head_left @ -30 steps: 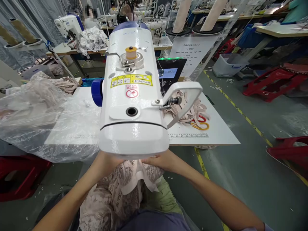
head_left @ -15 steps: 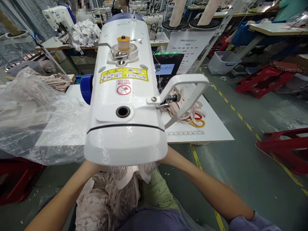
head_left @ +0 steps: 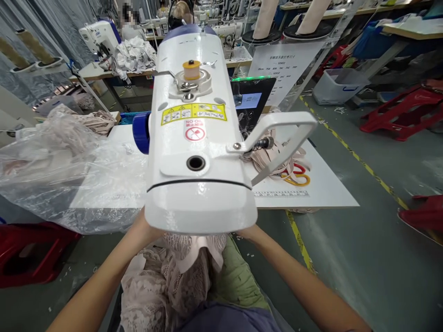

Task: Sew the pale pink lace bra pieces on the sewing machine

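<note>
A white sewing machine (head_left: 200, 207) fills the middle of the view and hides its needle area. Beneath its left edge my left hand (head_left: 150, 227) shows only at the wrist, with the fingers out of sight behind the machine head. My right hand (head_left: 248, 232) is likewise covered, apart from the wrist under the right edge. Beige lace fabric (head_left: 187, 272) with a smooth pale band hangs between my wrists and bunches in my lap. Its upper end disappears below the machine, so I cannot see how either hand touches it.
Scissors (head_left: 300, 179) with red and yellow handles lie beside beige straps (head_left: 265, 161) on the white table (head_left: 332, 191). Clear plastic wrapping (head_left: 104, 184) spreads over the left side. Red stools (head_left: 34, 249) stand on the floor, and a lit control screen (head_left: 252, 100) sits behind the machine.
My view has turned slightly left, so the scene sits farther right. Relative to the machine, my left forearm is a little farther forward and my right wrist is slightly nearer me.
</note>
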{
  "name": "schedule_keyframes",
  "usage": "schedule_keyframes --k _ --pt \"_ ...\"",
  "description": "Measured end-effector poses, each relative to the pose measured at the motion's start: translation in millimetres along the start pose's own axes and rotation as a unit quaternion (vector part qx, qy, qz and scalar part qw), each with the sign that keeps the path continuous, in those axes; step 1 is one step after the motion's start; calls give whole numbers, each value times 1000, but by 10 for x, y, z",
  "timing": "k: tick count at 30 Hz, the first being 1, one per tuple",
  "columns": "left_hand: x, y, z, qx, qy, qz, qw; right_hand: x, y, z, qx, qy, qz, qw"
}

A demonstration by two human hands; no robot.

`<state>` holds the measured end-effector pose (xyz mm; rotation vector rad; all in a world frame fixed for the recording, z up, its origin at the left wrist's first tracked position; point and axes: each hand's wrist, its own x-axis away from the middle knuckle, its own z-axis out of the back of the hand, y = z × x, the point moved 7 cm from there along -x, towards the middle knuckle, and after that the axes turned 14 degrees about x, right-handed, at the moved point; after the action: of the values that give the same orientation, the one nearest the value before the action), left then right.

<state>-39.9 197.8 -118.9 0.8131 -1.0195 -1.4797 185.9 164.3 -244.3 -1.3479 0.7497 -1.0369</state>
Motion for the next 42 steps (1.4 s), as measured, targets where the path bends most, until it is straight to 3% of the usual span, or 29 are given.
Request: schedule_keyframes --k 2,4,8,11,15,18,21,24,27,29,31,33,35,38,42 --pt "5 -3 -37 20 -21 25 999 35 335 -150 -146 -25 -29 989" --pt "9 -10 -63 54 -35 51 997 111 622 -340 -262 -73 -68 960" --pt "7 17 -128 96 -52 70 992 310 878 -518 -332 -120 -115 929" --pt "5 22 -164 92 -54 53 993 404 932 -423 -344 -65 -137 927" --pt "8 25 -172 35 -48 -29 998 491 1010 -280 -356 20 -165 919" --pt "29 28 -205 -20 -73 -73 994 574 1017 -187 -358 65 -176 914" --pt "117 77 -197 -112 -70 -110 985 687 895 -8 -349 116 -170 914" --pt "370 211 -190 -177 -19 -157 971 811 627 251 -312 174 -149 922" --pt "829 499 -362 -158 9 -289 944 913 195 426 -217 222 -112 944" --pt "1152 693 -579 -115 -21 -395 911 912 -209 329 -106 173 -59 977" --pt "1337 787 -792 -115 -59 -449 884 883 -633 2 4 31 26 999" --pt "1303 731 -936 -150 -98 -413 893 891 -932 -334 76 -92 103 988" --pt "1114 525 -968 -168 -147 -292 930 854 -1046 -488 127 -120 129 976" --pt "839 165 -822 -138 -174 -101 970 678 -954 -440 194 -61 95 974" --pt "578 -108 -537 -78 -84 19 993 403 -707 -260 255 18 29 966"
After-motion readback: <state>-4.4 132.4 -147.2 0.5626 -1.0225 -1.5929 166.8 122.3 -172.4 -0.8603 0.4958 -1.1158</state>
